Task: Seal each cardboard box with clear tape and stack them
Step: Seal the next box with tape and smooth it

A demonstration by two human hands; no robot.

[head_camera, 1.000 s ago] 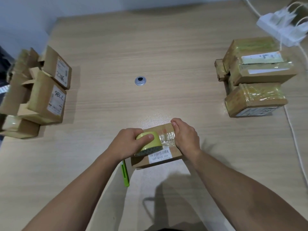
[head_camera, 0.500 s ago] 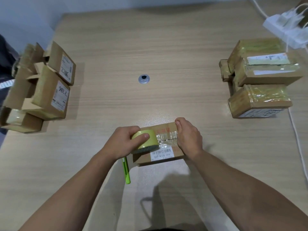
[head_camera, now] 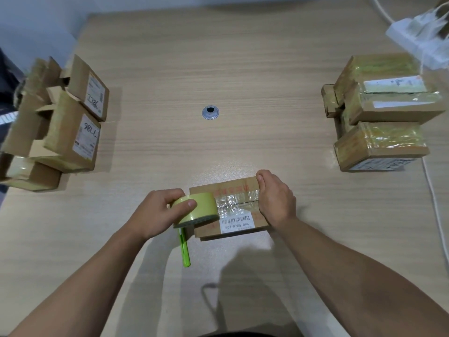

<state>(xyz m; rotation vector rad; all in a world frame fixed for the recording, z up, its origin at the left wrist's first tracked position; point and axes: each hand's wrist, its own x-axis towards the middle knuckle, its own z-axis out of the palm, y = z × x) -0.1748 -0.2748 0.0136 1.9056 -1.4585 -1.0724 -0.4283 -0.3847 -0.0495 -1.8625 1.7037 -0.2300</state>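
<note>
Hands work at the two ends of the box [head_camera: 230, 188], which lies flat on the table [head_camera: 243, 69] just in front of the person. The left hand [head_camera: 158, 212] grips the tape roll [head_camera: 196, 210] at the box's left edge, thumb laid on the roll's outer band and fingers [head_camera: 175, 193] curled round its far side. The right hand [head_camera: 275, 200] lies palm down over the box's right end, thumb at the far corner, the other fingers bent together over the right side, clamping the box in place.

A wrinkled, shiny strip of clear tape [head_camera: 233, 204] runs along the box's top seam from the roll to the right hand. A white barcode label [head_camera: 237, 222] sits on the near part of the top, and faint red print shows along the far part. A green pen-like tool [head_camera: 184, 249] lies on the table just left of the box's near corner, partly under the roll.

Compared with half a second ago, the roll has travelled left across the box to its left edge, so a longer stretch of tape is laid bare. The right hand has kept its place.

Well to the left of the box stands a cluster of open boxes [head_camera: 73, 132]; well to its right is a stack of taped boxes [head_camera: 381, 139].
</note>
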